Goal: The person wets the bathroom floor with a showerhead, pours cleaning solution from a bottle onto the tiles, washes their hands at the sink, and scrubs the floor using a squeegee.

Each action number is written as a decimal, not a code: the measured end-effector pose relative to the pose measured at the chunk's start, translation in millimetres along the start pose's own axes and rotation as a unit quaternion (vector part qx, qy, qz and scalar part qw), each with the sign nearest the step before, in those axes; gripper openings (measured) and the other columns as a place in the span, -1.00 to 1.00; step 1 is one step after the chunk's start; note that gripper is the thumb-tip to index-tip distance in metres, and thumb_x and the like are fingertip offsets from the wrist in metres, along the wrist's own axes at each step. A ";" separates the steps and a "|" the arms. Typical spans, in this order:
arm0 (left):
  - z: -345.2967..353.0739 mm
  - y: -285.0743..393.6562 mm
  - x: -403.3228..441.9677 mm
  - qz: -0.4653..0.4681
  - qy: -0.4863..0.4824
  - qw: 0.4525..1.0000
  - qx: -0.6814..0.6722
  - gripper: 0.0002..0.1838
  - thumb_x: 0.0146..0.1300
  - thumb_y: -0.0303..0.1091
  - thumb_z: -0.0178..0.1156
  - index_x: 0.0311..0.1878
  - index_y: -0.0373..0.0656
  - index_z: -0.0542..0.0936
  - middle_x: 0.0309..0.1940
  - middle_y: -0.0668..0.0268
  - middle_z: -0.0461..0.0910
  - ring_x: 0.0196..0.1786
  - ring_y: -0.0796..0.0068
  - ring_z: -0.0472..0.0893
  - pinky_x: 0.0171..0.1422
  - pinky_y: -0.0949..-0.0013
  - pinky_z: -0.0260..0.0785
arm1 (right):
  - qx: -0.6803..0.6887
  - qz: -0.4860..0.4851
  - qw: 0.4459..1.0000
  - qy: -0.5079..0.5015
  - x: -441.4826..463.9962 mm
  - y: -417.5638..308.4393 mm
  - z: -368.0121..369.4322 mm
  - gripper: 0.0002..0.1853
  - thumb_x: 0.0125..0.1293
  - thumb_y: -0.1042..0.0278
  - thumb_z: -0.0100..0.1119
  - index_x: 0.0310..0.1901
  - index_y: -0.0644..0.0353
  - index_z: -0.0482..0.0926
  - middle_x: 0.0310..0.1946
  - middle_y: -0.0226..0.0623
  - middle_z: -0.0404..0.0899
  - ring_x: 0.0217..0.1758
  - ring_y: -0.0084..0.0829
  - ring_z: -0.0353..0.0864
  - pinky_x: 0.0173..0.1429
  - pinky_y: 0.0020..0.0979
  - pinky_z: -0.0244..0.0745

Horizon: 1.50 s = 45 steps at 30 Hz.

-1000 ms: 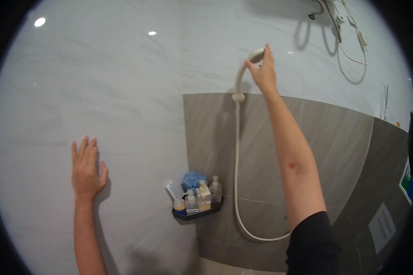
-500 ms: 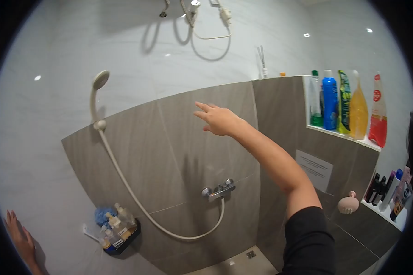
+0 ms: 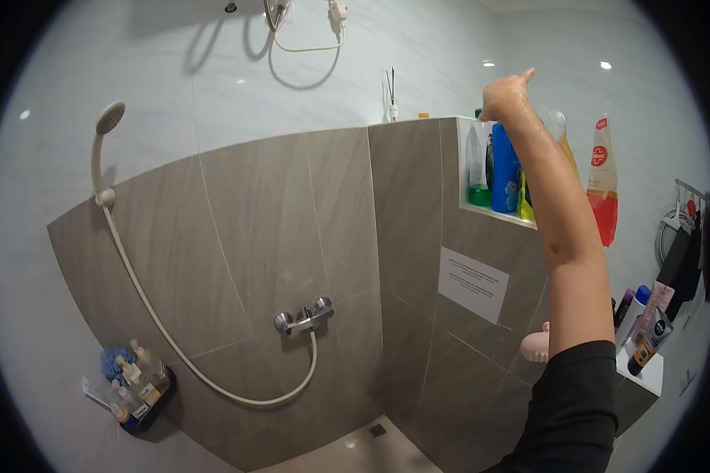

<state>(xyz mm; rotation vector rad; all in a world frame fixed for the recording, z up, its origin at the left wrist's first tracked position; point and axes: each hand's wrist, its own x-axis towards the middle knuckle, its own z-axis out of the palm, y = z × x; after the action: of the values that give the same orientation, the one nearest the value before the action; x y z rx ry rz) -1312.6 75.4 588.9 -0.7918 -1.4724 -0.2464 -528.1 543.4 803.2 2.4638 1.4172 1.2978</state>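
My right hand point(image 3: 506, 98) is raised at the top of the wall shelf, in front of the upper ends of the bottles. One finger stretches up to the right and another bends down near the green cap; the remaining fingers are partly hidden. A blue bottle point(image 3: 505, 175) stands just below the hand, its top covered by it. Beside it is a clear bottle with green liquid point(image 3: 478, 189). My forearm partly hides a yellow-green pack point(image 3: 525, 201) and a yellow pouch point(image 3: 566, 146). Farther right stands a red pouch point(image 3: 603, 197). My left hand is out of view.
A shower head point(image 3: 110, 118) hangs on the left wall, its hose running to a chrome mixer tap point(image 3: 304, 317). A corner caddy point(image 3: 151, 406) holds several bottles. Tubes stand on a lower ledge point(image 3: 643, 377), near a pink wall-mounted holder point(image 3: 535, 345).
My right hand has moved right and up, from in front of the grey tiles to the shelf bottles. The view has turned right, and my left hand has left the picture.
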 end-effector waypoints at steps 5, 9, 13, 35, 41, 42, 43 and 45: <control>0.1 -0.6 1.6 -0.057 -0.033 0.998 0.010 -0.67 0.16 -0.44 0.15 0.00 -0.36 0.59 0.10 -0.13 0.56 0.28 -0.14 0.45 0.52 -0.07 0.09 | 0.001 -0.017 0.999 -0.051 -7.3 -7.9 17.2 -0.34 0.09 -0.22 0.32 0.11 0.10 0.63 0.08 -0.25 0.63 0.26 -0.12 0.53 0.37 0.56 -0.25; -7.7 5.6 -4.6 -0.141 -0.068 0.988 0.003 -0.67 0.17 -0.40 0.17 0.01 -0.25 0.61 0.22 -0.13 0.47 0.36 -0.25 0.32 0.49 -0.04 0.13 | -0.004 -0.078 0.996 -0.034 -18.9 -12.3 3.8 -0.30 0.12 -0.15 0.34 0.24 0.09 0.52 0.23 -0.24 0.53 0.30 -0.04 0.48 0.41 0.49 -0.19; -10.5 3.7 -7.9 -0.168 -0.119 0.978 -0.018 -0.67 0.17 -0.36 0.19 0.02 -0.18 0.61 0.33 -0.12 0.36 0.43 -0.31 0.20 0.47 -0.02 0.15 | 0.055 -0.099 0.990 0.081 -27.8 -25.3 22.7 -0.25 0.11 -0.03 0.38 0.25 0.25 0.40 0.16 -0.03 0.50 0.21 -0.05 0.55 0.38 0.27 0.22; -133.1 148.3 -128.7 -0.160 -0.162 0.833 -0.504 -0.60 0.32 -0.37 0.09 0.16 -0.37 0.50 0.12 0.02 0.56 0.25 0.15 0.49 0.42 0.17 0.17 | 0.737 -0.323 0.567 0.179 -246.2 -52.2 -79.5 -0.35 0.12 0.40 0.32 0.26 0.27 0.32 -0.02 0.09 0.48 -0.10 -0.13 0.65 -0.17 -0.23 0.71; -218.0 274.9 -203.1 -0.230 -0.350 0.538 -0.732 -0.19 0.19 -0.47 0.30 0.45 -0.29 0.13 0.37 0.03 0.30 0.45 0.14 0.27 0.51 0.13 0.06 | 0.761 -0.543 0.355 0.024 -436.1 -134.0 -79.1 -0.24 0.04 0.49 0.26 0.33 0.17 0.20 0.06 -0.10 0.35 0.08 -0.18 0.49 0.15 -0.25 0.48; -226.1 284.8 -206.2 -0.199 -0.356 0.539 -0.737 -0.17 0.18 -0.46 0.31 0.46 -0.29 0.11 0.39 0.03 0.29 0.46 0.13 0.25 0.52 0.12 0.05 | 0.759 -0.567 0.319 -0.020 -465.0 -142.6 -76.9 -0.20 0.04 0.49 0.25 0.36 0.16 0.16 0.08 -0.11 0.34 0.10 -0.17 0.48 0.17 -0.24 0.47; -233.6 291.1 -210.6 -0.172 -0.363 0.542 -0.738 -0.15 0.18 -0.45 0.33 0.47 -0.29 0.09 0.40 0.04 0.27 0.47 0.12 0.23 0.52 0.12 0.04 | 0.749 -0.587 0.298 -0.084 -489.7 -146.1 -73.7 -0.17 0.04 0.48 0.25 0.39 0.15 0.13 0.11 -0.10 0.33 0.13 -0.15 0.46 0.20 -0.22 0.45; -245.3 291.8 -212.2 -0.217 -0.413 0.462 -0.754 -0.27 0.29 -0.36 0.26 0.44 -0.28 0.16 0.37 0.05 0.32 0.43 0.11 0.28 0.50 0.10 0.09 | 0.728 -0.621 0.247 -0.150 -525.1 -153.8 -72.3 -0.12 0.05 0.43 0.23 0.45 0.14 0.07 0.19 -0.07 0.30 0.20 -0.10 0.42 0.25 -0.19 0.42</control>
<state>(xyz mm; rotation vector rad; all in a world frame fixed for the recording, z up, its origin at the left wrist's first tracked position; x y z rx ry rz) -970.5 73.4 318.2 -2.1338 -2.1454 -2.0397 -812.8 228.4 450.7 -0.0693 3.3919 -1.3173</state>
